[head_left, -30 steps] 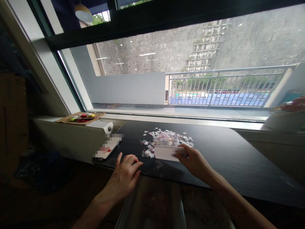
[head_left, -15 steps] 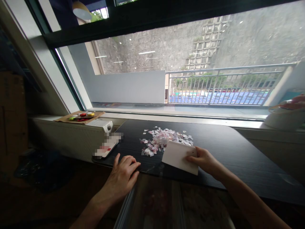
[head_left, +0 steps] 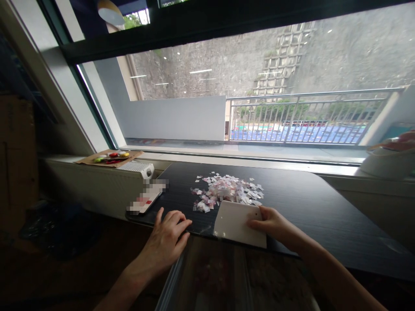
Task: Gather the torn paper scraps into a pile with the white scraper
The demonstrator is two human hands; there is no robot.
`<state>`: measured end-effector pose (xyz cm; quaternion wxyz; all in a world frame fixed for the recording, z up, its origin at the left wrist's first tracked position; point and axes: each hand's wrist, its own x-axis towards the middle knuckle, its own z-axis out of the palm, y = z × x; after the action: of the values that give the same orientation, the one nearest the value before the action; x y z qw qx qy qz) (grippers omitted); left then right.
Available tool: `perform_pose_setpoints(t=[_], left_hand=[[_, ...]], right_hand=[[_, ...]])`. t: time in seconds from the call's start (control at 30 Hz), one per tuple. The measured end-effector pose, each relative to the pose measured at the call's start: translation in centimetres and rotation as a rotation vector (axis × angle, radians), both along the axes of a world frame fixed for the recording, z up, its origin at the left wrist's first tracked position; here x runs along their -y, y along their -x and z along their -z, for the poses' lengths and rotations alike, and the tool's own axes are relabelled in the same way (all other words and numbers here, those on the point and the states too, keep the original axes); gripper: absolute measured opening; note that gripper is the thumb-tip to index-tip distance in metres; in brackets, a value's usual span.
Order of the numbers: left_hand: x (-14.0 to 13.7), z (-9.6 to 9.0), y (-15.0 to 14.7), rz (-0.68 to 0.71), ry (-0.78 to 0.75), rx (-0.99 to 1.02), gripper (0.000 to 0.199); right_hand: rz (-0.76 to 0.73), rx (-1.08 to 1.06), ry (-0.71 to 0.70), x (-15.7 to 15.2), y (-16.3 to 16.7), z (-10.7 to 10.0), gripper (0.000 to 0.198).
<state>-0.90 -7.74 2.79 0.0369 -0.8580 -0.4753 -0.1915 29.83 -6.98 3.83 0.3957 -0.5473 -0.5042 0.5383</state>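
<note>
A right hand pinches a white card at six o'clock from heaped scraps; the left hand, loosely spread, empty, sits at eight. A brisk sweep could spill scraps off the table.

Paper scraps block the way beyond the white panel; rightward, the black tabletop is passable.

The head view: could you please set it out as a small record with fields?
Surface: black wood-grain table
Right hand: grips a white flat scraper by its right end
Left hand: holds nothing visible, at the table's near edge
Heap: small pale scraps, loose, beyond the scraper's far edge
Outdoors: metal railing
</note>
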Motion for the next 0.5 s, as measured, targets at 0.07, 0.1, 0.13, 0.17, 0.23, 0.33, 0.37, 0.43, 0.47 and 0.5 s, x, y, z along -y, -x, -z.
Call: perform_pose_setpoints(t=[0.07, 0.1, 0.13, 0.17, 0.23, 0.33, 0.37, 0.43, 0.47, 0.5], left_hand=[[0.0, 0.0, 0.0, 0.000, -0.006, 0.002, 0.028], [0.1, 0.0, 0.0, 0.002, -0.010, 0.003, 0.028], [0.1, 0.0, 0.0, 0.004, -0.014, 0.004, 0.028], [0.1, 0.0, 0.0, 0.007, -0.020, 0.006, 0.028], [0.1, -0.1, 0.0, 0.013, -0.030, 0.008, 0.028], [0.1, -0.2, 0.0, 0.010, -0.027, 0.006, 0.027], [0.1, -0.2, -0.1, 0.007, -0.021, 0.005, 0.027], [0.1, -0.3, -0.2, 0.005, -0.012, 0.004, 0.027], [0.0, -0.3, -0.3, 0.007, -0.009, 0.004, 0.027], [0.0, -0.4, -0.4, 0.011, -0.008, 0.004, 0.027]], right_hand=[[-0.003, 0.002, -0.017, 0.2, 0.2, -0.2, 0.028], [-0.009, 0.005, -0.037, 0.3, 0.3, -0.2, 0.028], [-0.021, 0.010, -0.059, 0.5, 0.4, -0.2, 0.027], [-0.041, 0.016, -0.081, 0.7, 0.4, -0.2, 0.025], [-0.090, 0.026, -0.117, 1.3, 0.4, -0.2, 0.023], [-0.074, 0.078, -0.186, 2.1, 0.3, -0.3, 0.021], [-0.036, 0.123, -0.238, 2.3, 0.3, -0.4, 0.020], [0.047, 0.274, -0.378, 2.1, 0.7, -0.6, 0.018], [0.071, 0.367, -0.454, 1.8, 1.1, -0.8, 0.016], [0.081, 0.455, -0.524, 1.4, 1.7, -1.0, 0.016]])
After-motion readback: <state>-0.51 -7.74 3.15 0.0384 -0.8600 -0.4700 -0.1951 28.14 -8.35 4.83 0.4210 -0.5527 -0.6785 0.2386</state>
